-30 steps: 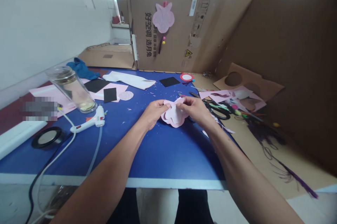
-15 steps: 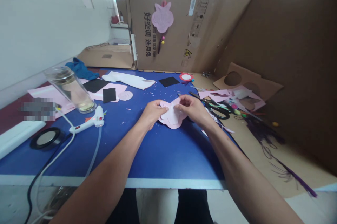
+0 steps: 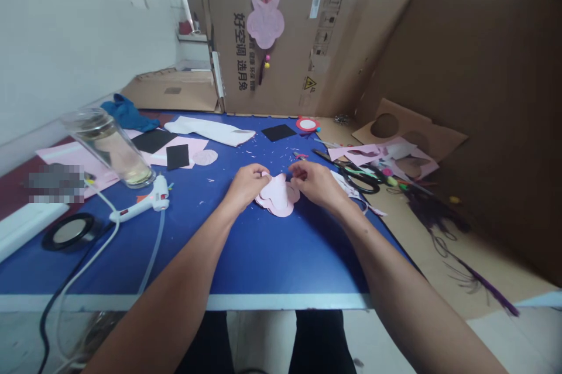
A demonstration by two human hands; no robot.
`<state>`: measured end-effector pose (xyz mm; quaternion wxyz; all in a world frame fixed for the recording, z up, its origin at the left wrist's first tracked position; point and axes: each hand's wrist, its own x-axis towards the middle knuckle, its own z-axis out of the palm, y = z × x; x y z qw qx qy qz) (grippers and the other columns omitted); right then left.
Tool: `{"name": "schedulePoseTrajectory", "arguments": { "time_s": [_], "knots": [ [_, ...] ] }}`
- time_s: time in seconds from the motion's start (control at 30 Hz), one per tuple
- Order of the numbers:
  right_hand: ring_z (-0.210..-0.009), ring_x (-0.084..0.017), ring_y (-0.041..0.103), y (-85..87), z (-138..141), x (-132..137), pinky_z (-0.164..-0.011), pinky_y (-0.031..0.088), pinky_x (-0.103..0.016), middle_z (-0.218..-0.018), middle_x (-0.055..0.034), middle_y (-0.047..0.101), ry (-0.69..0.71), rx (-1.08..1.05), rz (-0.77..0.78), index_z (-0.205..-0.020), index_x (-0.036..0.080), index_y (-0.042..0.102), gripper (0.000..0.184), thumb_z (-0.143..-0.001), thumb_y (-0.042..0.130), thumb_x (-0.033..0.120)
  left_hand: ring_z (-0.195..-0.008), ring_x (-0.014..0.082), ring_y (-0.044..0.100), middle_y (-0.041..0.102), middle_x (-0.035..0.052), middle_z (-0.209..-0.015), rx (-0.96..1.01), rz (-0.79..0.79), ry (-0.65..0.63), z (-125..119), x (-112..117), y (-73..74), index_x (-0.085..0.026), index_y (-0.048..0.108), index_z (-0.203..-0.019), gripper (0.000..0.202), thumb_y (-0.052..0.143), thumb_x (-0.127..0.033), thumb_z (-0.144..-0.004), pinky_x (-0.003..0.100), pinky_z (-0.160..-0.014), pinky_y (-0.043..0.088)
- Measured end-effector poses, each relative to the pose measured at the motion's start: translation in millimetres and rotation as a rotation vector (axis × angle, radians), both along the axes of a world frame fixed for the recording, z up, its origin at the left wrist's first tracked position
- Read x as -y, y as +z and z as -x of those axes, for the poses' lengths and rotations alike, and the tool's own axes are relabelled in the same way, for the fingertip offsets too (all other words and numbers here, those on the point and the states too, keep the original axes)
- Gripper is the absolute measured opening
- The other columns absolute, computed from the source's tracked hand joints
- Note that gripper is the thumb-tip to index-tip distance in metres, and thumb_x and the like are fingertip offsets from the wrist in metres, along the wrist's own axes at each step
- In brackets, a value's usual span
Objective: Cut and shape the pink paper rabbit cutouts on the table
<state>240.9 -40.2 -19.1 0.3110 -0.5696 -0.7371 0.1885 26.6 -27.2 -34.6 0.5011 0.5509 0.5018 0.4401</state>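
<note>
My left hand (image 3: 246, 188) pinches a pale pink cutout (image 3: 277, 199) by its left side, thumb on top. The cutout has scalloped edges and pointed tips at the top. Several layers show at its lower left rim, and a smaller pale piece lies over its middle. My right hand (image 3: 314, 182) is at the cutout's right edge, fingers bent and slightly apart; no firm grip shows, and its thumb is partly hidden. Both hands are low over the blue table (image 3: 263, 268). A similar pink cutout (image 3: 266, 21) with beads and a dark tassel hangs on the cardboard ahead.
To the left are a glue gun (image 3: 144, 201), black tape roll (image 3: 70, 230) and a tilted-looking glass of liquid (image 3: 109, 148). Black-handled scissors (image 3: 362, 179), pink scraps (image 3: 377, 151) and purple tassels (image 3: 439, 216) lie right. Cardboard walls (image 3: 478, 58) stand behind and right.
My right hand's fingers have come off the cutout's middle and moved to its right edge. The left hand still holds the cutout, and the view has shifted slightly.
</note>
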Motion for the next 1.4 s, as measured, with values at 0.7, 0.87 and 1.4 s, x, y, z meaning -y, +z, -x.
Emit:
{"name": "schedulePoseTrajectory", "arguments": {
  "time_s": [0.7, 0.87, 1.4],
  "knots": [
    [-0.077, -0.025, 0.067, 3.8, 1.1, 6.0, -0.065, 0.037, -0.032, -0.085, -0.0098, 0.079, -0.077, 0.26, 0.151, -0.09, 0.024, 0.08, 0.02, -0.086, 0.062, 0.015, -0.097, 0.0273, 0.063, 0.071, 0.0083, -0.094, -0.584, -0.53, -0.351, -3.8, 12.6, 7.0, -0.025, 0.081, -0.079, 0.027, 0.065, -0.004, -0.079, 0.04, -0.094, 0.045],
    [-0.08, -0.022, 0.069, 6.6, 1.2, 6.1, -0.066, 0.039, -0.03, -0.088, -0.0077, 0.08, -0.075, 0.293, 0.178, -0.094, 0.023, 0.08, 0.023, -0.085, 0.061, 0.014, -0.098, 0.0248, 0.063, 0.071, 0.0072, -0.097, -0.676, -0.542, -0.432, -2.7, 13.1, 6.0, -0.025, 0.079, -0.078, 0.025, 0.062, -0.007, -0.082, 0.039, -0.094, 0.047],
    [-0.086, -0.018, 0.067, 7.5, 6.1, 10.2, -0.071, 0.04, -0.026, -0.099, -0.0054, 0.079, -0.055, 0.3, 0.092, -0.107, 0.023, 0.078, 0.026, -0.091, 0.059, 0.016, -0.101, 0.0226, 0.065, 0.074, 0.0046, -0.108, -0.87, -0.606, -0.476, -2.4, 15.3, 12.0, -0.024, 0.081, -0.088, 0.031, 0.057, -0.004, -0.087, 0.038, -0.093, 0.049]
  ]
}}
